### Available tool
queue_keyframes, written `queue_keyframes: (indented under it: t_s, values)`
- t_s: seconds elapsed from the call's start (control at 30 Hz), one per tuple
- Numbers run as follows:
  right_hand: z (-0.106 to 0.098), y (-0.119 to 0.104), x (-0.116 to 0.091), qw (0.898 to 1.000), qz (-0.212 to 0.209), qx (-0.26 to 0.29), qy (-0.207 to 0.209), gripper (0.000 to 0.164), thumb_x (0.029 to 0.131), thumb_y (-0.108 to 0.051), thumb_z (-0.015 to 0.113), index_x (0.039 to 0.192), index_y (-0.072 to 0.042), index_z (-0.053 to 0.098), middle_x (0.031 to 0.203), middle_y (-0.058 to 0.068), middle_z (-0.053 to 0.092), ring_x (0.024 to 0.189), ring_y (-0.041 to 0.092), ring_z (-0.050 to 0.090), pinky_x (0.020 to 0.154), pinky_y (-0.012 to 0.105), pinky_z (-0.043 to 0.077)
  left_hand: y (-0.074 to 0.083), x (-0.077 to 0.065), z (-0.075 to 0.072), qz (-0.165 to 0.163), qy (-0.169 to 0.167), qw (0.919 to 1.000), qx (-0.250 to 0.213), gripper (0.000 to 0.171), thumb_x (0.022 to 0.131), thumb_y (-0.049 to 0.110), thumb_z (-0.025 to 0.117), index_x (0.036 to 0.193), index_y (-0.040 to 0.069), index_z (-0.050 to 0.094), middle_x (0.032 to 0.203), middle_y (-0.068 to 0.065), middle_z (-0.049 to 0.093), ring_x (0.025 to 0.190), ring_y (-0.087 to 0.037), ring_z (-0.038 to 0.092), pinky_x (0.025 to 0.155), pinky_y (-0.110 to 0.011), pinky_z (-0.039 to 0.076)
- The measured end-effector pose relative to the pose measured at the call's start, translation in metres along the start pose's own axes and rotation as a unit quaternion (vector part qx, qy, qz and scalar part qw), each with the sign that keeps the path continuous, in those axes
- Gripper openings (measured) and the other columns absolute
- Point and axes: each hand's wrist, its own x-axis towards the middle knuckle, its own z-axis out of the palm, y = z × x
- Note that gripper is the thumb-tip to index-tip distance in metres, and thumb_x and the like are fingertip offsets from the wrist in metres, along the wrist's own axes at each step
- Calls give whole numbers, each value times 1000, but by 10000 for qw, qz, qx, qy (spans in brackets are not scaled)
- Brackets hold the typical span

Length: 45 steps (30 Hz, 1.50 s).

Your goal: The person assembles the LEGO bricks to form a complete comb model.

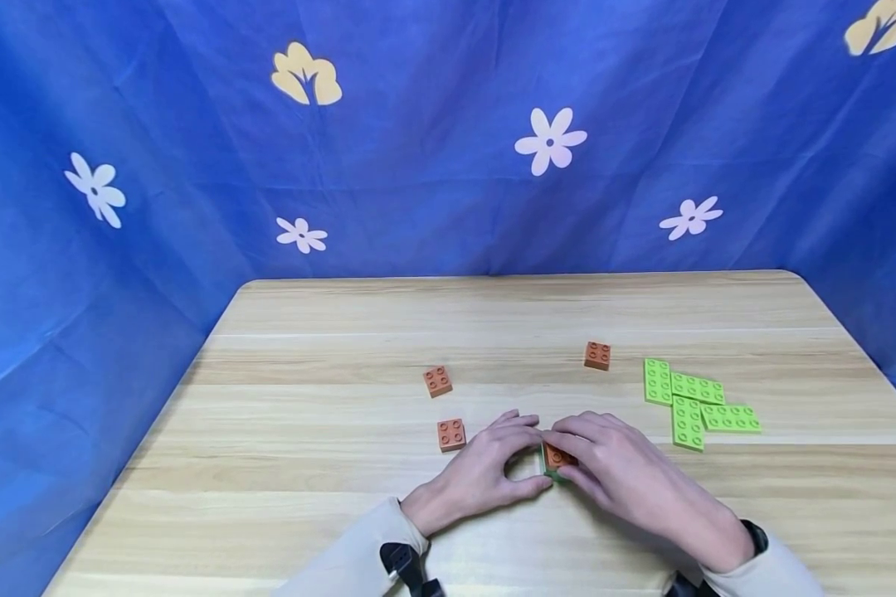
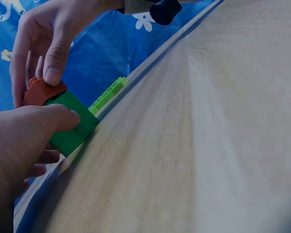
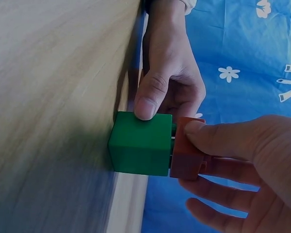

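My left hand (image 1: 485, 468) holds a tall green toy block (image 3: 140, 145) low at the table, its thumb flat on one side and its fingers beyond. An orange-brown square toy brick (image 3: 186, 155) is pinched between the thumb and fingers of my right hand (image 1: 616, 464). This brick sits over the green block's studs, and a narrow gap with studs showing lies between the two. From the head view, the fingers cover most of both pieces. The left wrist view shows the brick slightly tilted on the block.
Two orange-brown bricks, a farther one (image 1: 437, 381) and a nearer one (image 1: 451, 434), lie left of the hands. Another orange-brown brick (image 1: 597, 356) lies behind them. Several flat light-green bricks (image 1: 689, 423) lie at the right. A blue flowered cloth (image 1: 433, 166) hangs behind the wooden table (image 1: 284, 464).
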Motion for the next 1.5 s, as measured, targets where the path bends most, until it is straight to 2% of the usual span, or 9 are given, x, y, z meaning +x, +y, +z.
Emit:
queue_keyframes:
  t_s: [0.77,0.9,1.07,1.33,1.5]
  values:
    - [1,-4,0,9998,33,174,-1,33,80,-14,77,110,-3,70,102,2,67,93,14,62,78,31,57,2,-3,1,-285,13,9995,-155,44,84,34,75,118,8,66,122,-5,66,128,-20,50,113,-30,32]
    - [1,-4,1,9998,-48,196,50,30,79,-13,77,107,-4,71,101,1,66,92,13,61,76,29,56,1,-3,1,-255,22,9995,-167,44,83,34,75,118,8,67,121,-5,66,128,-20,50,113,-30,32]
    - [2,-5,4,9996,-210,183,49,33,79,-12,77,110,-2,71,102,1,65,92,13,58,77,27,56,0,-2,2,-132,79,9998,-88,42,84,34,75,116,9,68,120,-5,67,126,-21,52,112,-31,33]
    - [2,1,4,9978,-69,638,190,26,76,-13,79,100,-3,72,99,1,67,91,14,61,79,28,57,-1,0,1,-147,85,9997,-198,44,84,33,75,117,6,68,121,-7,66,125,-21,53,111,-30,35]
    - [2,4,4,9964,-133,794,266,29,77,-13,79,102,-3,72,99,1,69,90,14,63,79,29,57,0,0,0,-239,38,9992,-327,44,83,32,77,117,5,68,121,-8,66,125,-20,53,111,-30,35]
